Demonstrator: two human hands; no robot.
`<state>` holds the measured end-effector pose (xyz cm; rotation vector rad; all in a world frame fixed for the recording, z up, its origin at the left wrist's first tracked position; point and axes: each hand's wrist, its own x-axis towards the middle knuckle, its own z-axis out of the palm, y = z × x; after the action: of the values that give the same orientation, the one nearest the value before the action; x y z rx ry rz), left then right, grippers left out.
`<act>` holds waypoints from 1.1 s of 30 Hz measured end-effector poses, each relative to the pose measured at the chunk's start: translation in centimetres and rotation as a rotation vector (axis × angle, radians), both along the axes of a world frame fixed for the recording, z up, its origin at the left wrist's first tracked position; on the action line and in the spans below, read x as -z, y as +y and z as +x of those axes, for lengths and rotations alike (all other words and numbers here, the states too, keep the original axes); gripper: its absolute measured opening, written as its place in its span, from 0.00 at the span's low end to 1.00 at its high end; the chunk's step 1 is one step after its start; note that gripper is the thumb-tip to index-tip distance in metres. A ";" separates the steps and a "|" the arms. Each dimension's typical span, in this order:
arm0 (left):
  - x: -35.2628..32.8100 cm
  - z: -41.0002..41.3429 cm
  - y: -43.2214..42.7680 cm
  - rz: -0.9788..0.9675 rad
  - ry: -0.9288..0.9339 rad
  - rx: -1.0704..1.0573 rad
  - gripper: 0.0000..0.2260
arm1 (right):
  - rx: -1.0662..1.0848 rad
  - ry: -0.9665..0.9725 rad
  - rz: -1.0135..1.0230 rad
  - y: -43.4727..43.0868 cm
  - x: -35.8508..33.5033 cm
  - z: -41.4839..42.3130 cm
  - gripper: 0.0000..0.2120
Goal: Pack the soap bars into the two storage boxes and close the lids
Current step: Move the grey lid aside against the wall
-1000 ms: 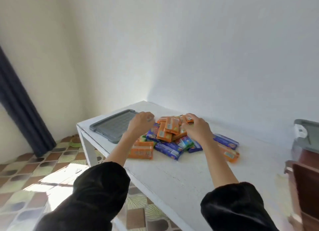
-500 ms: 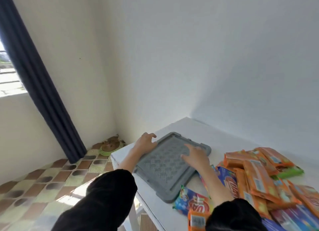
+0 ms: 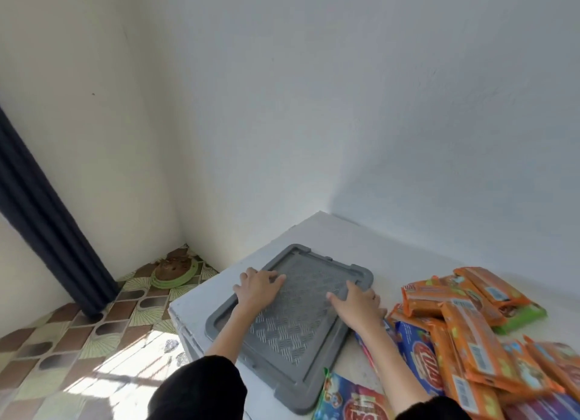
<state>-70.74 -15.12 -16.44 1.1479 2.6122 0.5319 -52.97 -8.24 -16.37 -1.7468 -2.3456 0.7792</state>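
Two hands (image 3: 257,289) (image 3: 356,303) flat, fingers straight, on grey lid (image 3: 292,335); white table (image 3: 361,250), tiled floor (image 3: 62,341), dark curtain (image 3: 37,225).

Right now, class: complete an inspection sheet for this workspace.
Surface: white table in a wall corner.
Job's things: flat grey patterned plastic lid near the table's left end; heap of orange, blue and green wrapped soap bars right of it; boxes not in view.
Clutter: nothing seen.
Hands: left hand rests on the lid; right hand over its right rim, grip unclear.
Cables: nothing seen.
Surroundings: dark blue curtain, patterned tiled floor, round green dish on it.
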 end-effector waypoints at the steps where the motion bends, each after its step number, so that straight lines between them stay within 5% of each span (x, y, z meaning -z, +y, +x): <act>1: -0.6 0.3 -0.1 0.006 0.027 -0.007 0.20 | 0.026 0.127 -0.037 0.0 -0.3 -0.2 0.33; 5: -5.1 1.4 -0.3 0.096 0.126 -0.004 0.22 | 0.109 0.473 -0.013 -0.7 -3.0 -1.4 0.34; 13: -17.4 7.3 1.4 0.475 0.352 0.114 0.34 | 0.094 0.676 0.467 1.9 -15.8 4.7 0.36; 22: -20.1 26.3 10.9 0.782 0.100 0.523 0.43 | 0.290 0.400 0.927 5.0 -23.1 25.9 0.40; 33: -11.1 46.3 19.0 0.674 -0.126 0.810 0.41 | 0.569 0.219 0.795 9.2 -14.1 45.5 0.42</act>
<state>-24.47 3.84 -5.36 2.1016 1.6352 1.2462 -7.44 0.94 -2.31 -1.6725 -1.5369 -0.0615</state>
